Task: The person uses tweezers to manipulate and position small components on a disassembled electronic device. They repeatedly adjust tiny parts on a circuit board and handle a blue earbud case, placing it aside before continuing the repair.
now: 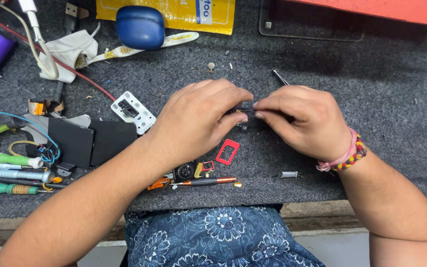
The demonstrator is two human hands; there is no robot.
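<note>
— Grey felt table [371,99]: what's held?
— Both hands, left [198,123] and right [300,121], pinch one small black part [245,108] between them, fingertips closed.
— Nearby?
— One red frame [228,151], one toothbrush [139,48].

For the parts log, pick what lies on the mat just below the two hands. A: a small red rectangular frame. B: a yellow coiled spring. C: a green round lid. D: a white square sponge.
A: a small red rectangular frame lies flat on the grey mat, just below the left hand and the right hand, which meet over a small dark part.
</note>
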